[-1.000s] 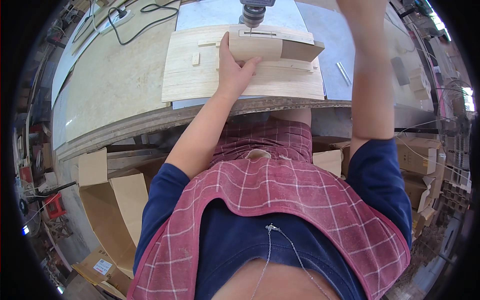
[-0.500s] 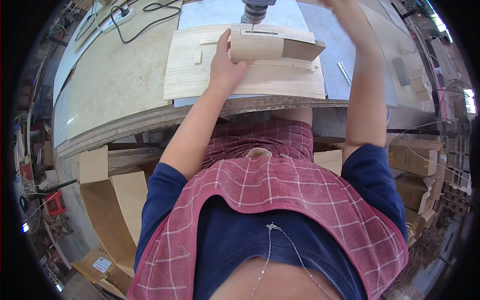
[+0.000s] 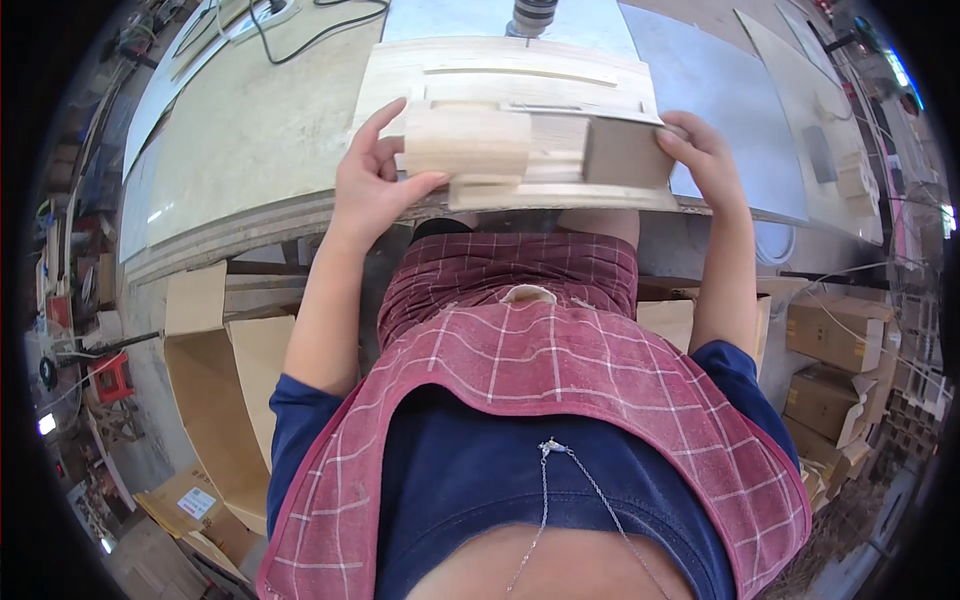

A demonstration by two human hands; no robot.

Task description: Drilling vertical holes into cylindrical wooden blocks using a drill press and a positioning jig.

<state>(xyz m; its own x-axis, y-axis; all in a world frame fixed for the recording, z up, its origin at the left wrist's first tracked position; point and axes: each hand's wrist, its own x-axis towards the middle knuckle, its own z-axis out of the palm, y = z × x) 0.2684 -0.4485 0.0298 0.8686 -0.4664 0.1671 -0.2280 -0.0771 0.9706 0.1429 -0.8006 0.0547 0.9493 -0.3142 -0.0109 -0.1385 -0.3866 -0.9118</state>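
Observation:
My left hand (image 3: 372, 190) grips a pale wooden block (image 3: 467, 145) by its left end, thumb below and fingers above. In my right hand (image 3: 706, 160), the fingers and thumb pinch the upper right corner of a grey-brown block (image 3: 628, 155). The two blocks are held apart, with a gap between them, over the near part of a pale wooden board (image 3: 470, 53). Both blocks are slightly blurred. Thin wooden strips (image 3: 520, 72) lie across the board. A drill chuck (image 3: 532, 17) with a bit hangs over the board's far edge.
The workbench (image 3: 265, 140) carries white sheets (image 3: 715, 105) and a black cable (image 3: 325, 45) at the far left. A dark rectangular pad (image 3: 818, 155) lies at the right. Open cardboard boxes (image 3: 215, 400) stand below on the left, with more boxes (image 3: 830, 320) at the right.
The blocks were together under the drill bit; now they are separated and nearer me. My right hand came down from the far right onto the grey-brown block. My left hand moved left and nearer.

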